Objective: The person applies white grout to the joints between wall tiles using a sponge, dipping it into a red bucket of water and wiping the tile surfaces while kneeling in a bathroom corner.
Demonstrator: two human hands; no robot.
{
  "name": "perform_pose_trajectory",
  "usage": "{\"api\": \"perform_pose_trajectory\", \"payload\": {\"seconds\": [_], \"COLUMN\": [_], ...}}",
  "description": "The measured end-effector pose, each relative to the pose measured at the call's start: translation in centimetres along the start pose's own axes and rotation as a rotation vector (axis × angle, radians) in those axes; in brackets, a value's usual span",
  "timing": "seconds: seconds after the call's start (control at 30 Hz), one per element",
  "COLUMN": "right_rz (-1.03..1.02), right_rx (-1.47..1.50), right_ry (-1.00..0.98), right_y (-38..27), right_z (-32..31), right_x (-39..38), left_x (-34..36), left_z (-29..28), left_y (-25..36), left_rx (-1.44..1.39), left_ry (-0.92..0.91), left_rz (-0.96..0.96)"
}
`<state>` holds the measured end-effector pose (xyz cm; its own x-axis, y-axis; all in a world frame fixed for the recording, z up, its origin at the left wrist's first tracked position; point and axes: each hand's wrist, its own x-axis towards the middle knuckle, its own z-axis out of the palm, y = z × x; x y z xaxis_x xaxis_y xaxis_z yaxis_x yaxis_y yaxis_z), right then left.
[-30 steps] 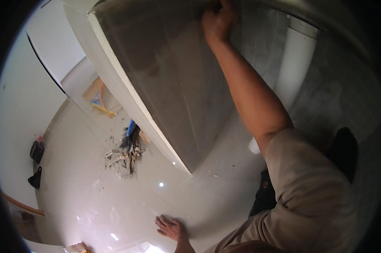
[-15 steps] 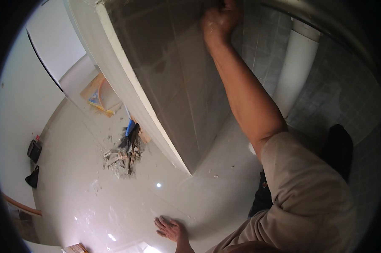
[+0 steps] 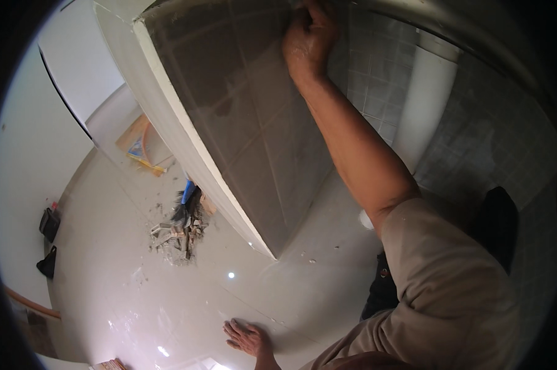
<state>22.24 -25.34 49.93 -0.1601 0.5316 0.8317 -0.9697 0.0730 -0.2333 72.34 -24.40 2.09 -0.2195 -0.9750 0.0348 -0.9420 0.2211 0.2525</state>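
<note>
My right hand point(image 3: 310, 44) is raised at the top against the grey tiled wall face point(image 3: 241, 105), with its fingers curled closed. A small pale edge shows at the fingers, but what they hold is cut off by the frame. Low in the picture, my left hand point(image 3: 246, 337) is open, its fingers spread and pointing left over the pale floor point(image 3: 186, 296). Whether that palm touches the floor I cannot tell. The wall's pale end edge point(image 3: 195, 139) runs between my right arm and the room at left.
A blue-headed broom with black bristles point(image 3: 187, 200) stands at a pile of debris point(image 3: 178, 237). Behind it lies a yellow and blue packet point(image 3: 144, 154). A thick white pipe point(image 3: 425, 102) rises at right. Two black bags point(image 3: 49, 224) sit by the left wall.
My right hand has shifted slightly left and down in the picture, and more of the tiled face shows. My left hand stays open in nearly the same place. The view has tilted a little.
</note>
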Motion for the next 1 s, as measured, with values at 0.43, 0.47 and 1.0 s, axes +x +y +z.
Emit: {"api": "perform_pose_trajectory", "payload": {"seconds": [0.43,0.47,1.0], "right_rz": [0.025,0.025,-0.036], "right_rx": [0.061,0.071,0.105], "right_ry": [-0.039,-0.035,-0.178], "right_y": [-0.8,-2.2,-7.5], "right_z": [0.0,-0.2,-1.4], "right_x": [0.1,-0.3,-0.6], "left_x": [-0.2,-0.1,0.0], "left_z": [0.1,-0.1,0.1], "left_y": [-0.1,0.1,0.0], "left_rx": [0.02,0.014,-0.002], "left_ry": [-0.03,-0.013,-0.008], "left_rz": [-0.008,-0.008,-0.023]}}
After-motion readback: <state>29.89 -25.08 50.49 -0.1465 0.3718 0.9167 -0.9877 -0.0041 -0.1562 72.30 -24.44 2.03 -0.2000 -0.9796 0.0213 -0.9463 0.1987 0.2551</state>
